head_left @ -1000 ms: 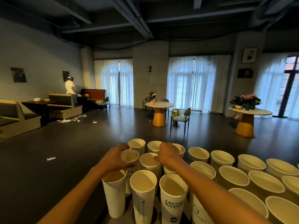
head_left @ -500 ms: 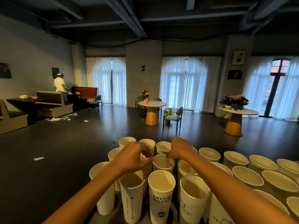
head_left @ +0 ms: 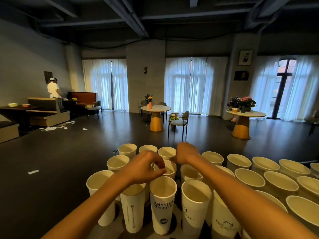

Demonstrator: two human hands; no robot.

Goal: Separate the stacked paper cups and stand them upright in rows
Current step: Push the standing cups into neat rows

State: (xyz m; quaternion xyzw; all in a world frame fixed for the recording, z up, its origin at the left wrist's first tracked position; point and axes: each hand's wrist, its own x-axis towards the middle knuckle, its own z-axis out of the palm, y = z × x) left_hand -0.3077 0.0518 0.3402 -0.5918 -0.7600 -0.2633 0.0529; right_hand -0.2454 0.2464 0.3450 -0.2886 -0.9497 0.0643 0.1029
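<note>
Many white paper cups stand upright in rows on a dark table (head_left: 119, 212). The nearest row includes a cup printed "ANYTIME NICETIME" (head_left: 163, 204). My left hand (head_left: 144, 168) reaches over this row, and its curled fingers and thumb pinch the near rim of a paper cup (head_left: 170, 168) in the second row. My right hand (head_left: 187, 152) is bent down at the wrist just behind that cup. Its thumb is at the cup's far rim and its fingers are hidden behind the back of the hand.
Wider, shorter cups (head_left: 249, 177) fill the table's right side in rows. Beyond lies open dark floor with paper scraps (head_left: 33, 171), two round tables (head_left: 156, 109) with flowers and a chair (head_left: 179, 122). A person (head_left: 54, 91) stands by booth seats at far left.
The view has shifted, so the cups sit further right and lower. My left hand moved right onto the second-row cup's rim. My right hand stayed just behind it.
</note>
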